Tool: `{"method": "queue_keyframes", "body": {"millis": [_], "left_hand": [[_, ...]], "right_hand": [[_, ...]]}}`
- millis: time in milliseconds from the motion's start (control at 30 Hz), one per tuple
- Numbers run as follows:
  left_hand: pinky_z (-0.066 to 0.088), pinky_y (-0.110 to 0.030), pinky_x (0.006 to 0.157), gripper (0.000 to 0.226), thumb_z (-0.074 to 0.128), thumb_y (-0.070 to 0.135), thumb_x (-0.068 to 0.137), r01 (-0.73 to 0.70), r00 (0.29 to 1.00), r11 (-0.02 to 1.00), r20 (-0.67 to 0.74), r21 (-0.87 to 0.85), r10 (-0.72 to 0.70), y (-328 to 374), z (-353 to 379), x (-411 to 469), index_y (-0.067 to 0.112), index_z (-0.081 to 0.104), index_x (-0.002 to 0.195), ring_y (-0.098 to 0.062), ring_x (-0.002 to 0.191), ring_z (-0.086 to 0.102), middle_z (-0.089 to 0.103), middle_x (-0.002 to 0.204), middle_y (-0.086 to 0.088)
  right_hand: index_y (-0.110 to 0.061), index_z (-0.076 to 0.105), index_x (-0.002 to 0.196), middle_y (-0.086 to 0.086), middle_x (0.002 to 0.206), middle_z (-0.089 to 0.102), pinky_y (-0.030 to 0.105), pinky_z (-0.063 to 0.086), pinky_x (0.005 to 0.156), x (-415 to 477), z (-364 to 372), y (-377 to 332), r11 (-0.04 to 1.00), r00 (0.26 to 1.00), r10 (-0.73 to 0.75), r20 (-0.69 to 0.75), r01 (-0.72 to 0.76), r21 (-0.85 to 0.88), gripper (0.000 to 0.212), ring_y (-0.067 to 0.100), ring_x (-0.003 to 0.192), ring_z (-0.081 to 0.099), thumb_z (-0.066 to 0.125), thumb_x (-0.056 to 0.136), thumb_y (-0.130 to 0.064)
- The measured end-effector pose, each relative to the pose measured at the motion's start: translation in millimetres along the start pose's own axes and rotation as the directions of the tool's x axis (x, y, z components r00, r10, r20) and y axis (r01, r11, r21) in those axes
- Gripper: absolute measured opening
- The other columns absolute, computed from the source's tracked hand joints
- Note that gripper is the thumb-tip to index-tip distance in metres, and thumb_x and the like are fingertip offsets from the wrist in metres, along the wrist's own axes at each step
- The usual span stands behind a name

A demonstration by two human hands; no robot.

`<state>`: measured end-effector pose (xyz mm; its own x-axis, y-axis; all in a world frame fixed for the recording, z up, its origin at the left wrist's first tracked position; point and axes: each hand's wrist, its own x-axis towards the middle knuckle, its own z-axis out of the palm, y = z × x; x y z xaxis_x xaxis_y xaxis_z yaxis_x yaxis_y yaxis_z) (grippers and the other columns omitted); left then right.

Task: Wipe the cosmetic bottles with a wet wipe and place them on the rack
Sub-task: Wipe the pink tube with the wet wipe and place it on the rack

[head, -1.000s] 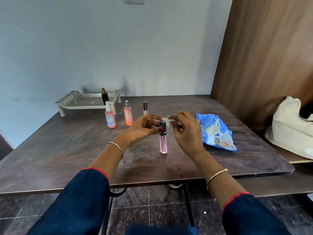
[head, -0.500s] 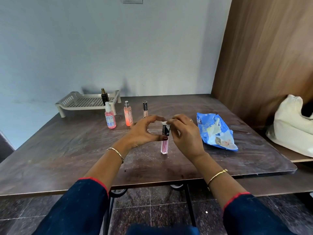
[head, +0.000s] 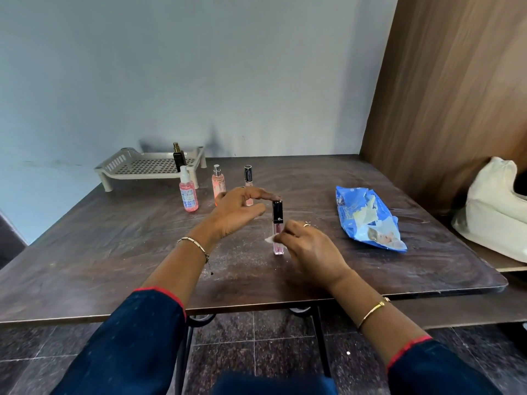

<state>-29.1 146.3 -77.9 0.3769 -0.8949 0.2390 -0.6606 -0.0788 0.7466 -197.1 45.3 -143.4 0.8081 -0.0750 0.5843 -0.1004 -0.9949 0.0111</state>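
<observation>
A pink lip gloss tube (head: 277,220) with a black cap stands upright on the brown table (head: 114,252). The index fingertip of my left hand (head: 238,213) rests on top of its cap, with the thumb held apart below. My right hand (head: 310,249) pinches a small white wet wipe (head: 269,238) against the tube's pink lower part. Behind my left hand stand a pink spray bottle (head: 188,193), an orange bottle (head: 218,181) and a slim black-capped tube (head: 248,175). The beige perforated rack (head: 142,166) at the back left carries one black bottle (head: 179,159) with a gold top.
A blue pack of wet wipes (head: 368,220) lies to the right of my hands. A white cloth bag (head: 496,206) sits on a lower surface by the wooden panel on the right. The table's front edge runs just under my forearms.
My right hand slid the wipe down from the cap to the tube's pink lower part. My left hand let go of the cap's side; its index fingertip now rests on top.
</observation>
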Motion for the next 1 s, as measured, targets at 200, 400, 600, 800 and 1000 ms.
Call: {"method": "queue_keyframes", "body": {"millis": [200, 400, 600, 800, 1000], "left_hand": [[0.030, -0.049, 0.109, 0.034, 0.045, 0.039, 0.074, -0.005, 1.000, 1.000, -0.008, 0.003, 0.005, 0, 1, 3, 0.057, 0.066, 0.094, -0.001, 0.118, 0.051, 0.063, 0.110, 0.032], [0.035, -0.051, 0.105, 0.034, 0.043, 0.037, 0.076, -0.032, 0.999, 0.999, -0.022, -0.025, 0.031, 4, 1, 0, 0.055, 0.068, 0.091, 0.004, 0.102, 0.057, 0.066, 0.098, 0.031], [0.036, -0.051, 0.104, 0.037, 0.043, 0.029, 0.078, -0.062, 0.997, 0.998, -0.042, -0.019, 0.061, 5, 2, -1, 0.055, 0.068, 0.088, 0.006, 0.097, 0.057, 0.069, 0.094, 0.023], [0.033, -0.051, 0.107, 0.030, 0.046, 0.039, 0.073, -0.065, 0.996, 0.998, -0.056, -0.017, 0.064, 6, 4, 0, 0.056, 0.068, 0.085, 0.002, 0.109, 0.054, 0.061, 0.095, 0.042], [0.030, -0.052, 0.107, 0.015, 0.060, 0.059, 0.076, -0.105, 0.990, 0.994, -0.092, 0.035, 0.108, 1, 1, 6, 0.049, 0.070, 0.081, 0.001, 0.107, 0.055, 0.064, 0.088, 0.036]], "right_hand": [[-0.013, 0.068, 0.097, 0.006, 0.101, 0.059, 0.041, 0.053, 0.052, -1, -2, 0, 0.999, 0.996, -0.039, 0.078, 0.038, 0.010, 0.022, 0.028, 0.075, 0.061, 0.066, 0.077, -0.004], [-0.009, 0.069, 0.096, 0.007, 0.088, 0.056, 0.040, 0.048, 0.042, 26, -20, 1, 0.998, 0.992, 0.044, -0.122, -0.049, -0.041, 0.017, 0.026, 0.063, 0.055, 0.068, 0.081, -0.002], [-0.006, 0.069, 0.100, 0.008, 0.087, 0.058, 0.038, 0.048, 0.045, 26, -19, 0, 0.997, 0.979, 0.040, -0.200, -0.052, -0.056, 0.021, 0.025, 0.064, 0.054, 0.068, 0.081, 0.002], [-0.011, 0.070, 0.101, 0.006, 0.089, 0.059, 0.042, 0.049, 0.047, 4, -12, 6, 0.997, 0.991, 0.059, -0.120, -0.064, -0.035, 0.026, 0.026, 0.067, 0.056, 0.066, 0.080, 0.003], [-0.006, 0.070, 0.098, 0.008, 0.090, 0.059, 0.034, 0.048, 0.045, 17, -19, -6, 0.998, 0.990, 0.037, -0.139, -0.043, -0.040, 0.022, 0.025, 0.063, 0.056, 0.067, 0.079, 0.002]]}}
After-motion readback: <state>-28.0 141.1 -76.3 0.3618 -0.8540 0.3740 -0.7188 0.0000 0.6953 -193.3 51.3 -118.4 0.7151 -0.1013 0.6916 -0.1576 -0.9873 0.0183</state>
